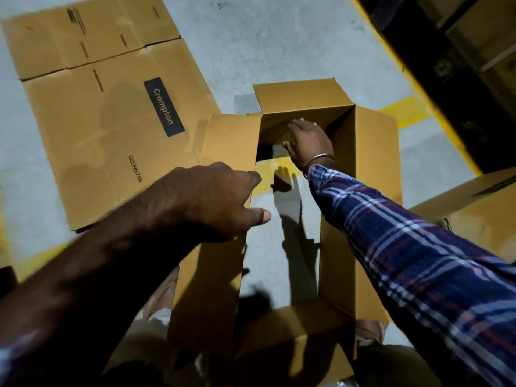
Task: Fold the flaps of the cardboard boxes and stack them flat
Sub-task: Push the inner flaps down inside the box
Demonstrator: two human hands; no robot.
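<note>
An open-ended brown cardboard box [360, 169] stands upright on the floor below me, with its top flaps spread outward and the grey floor showing through its bottom. My right hand [310, 141] reaches down inside it, fingers spread against the far inner wall. At the box's left rim, my left hand [220, 199] rests on the left flap [226, 146] with its fingers curled, thumb over the edge. A flattened brown box [111, 107] printed "Crompton" and "CEILING FAN" lies flat on the floor to the left.
Grey concrete floor [279, 46] with yellow painted lines [405, 113]. Another brown box [480, 208] sits at the right edge. Dark shelving [460, 65] fills the upper right. My legs are below the box.
</note>
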